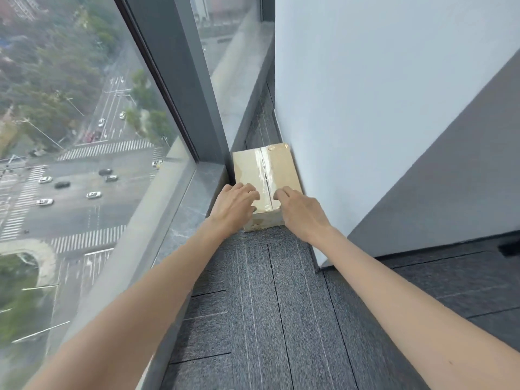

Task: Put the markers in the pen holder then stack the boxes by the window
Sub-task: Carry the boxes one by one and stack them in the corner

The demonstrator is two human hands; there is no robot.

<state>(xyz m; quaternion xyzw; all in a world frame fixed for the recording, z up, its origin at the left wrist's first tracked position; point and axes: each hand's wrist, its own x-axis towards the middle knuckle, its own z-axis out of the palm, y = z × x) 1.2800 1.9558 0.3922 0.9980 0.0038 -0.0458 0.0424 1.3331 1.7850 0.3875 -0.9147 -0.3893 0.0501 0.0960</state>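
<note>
One cardboard box (277,167) lay flat on the grey carpet floor (270,305), pushed into the narrow gap between the window sill (191,209) and the white wall (380,108). Its left long side sat against the sill base and its right side just beside the wall. The far end pointed down the gap and the near end faced the person.

A glossy clear tape strip (264,170) ran lengthwise along the top seam. Two shiny tape bits sat at the far right corner. Pale marks on the near end face were too blurred to read as writing.

The left hand (235,205) rested on the box's near left top edge, palm down. Its fingers (247,191) were loosely bent and lay on the cardboard, not wrapped round it. The right hand (302,212) rested on the near right top. Its fingers (282,194) were bent, with the tips touching the top beside the tape, pinching nothing. Both bare forearms reached in from the bottom.

The window (84,136) on the left had a dark frame (180,66) and looked down on a street with cars and zebra crossings. A dark grey wall panel (450,164) stood on the right.
</note>
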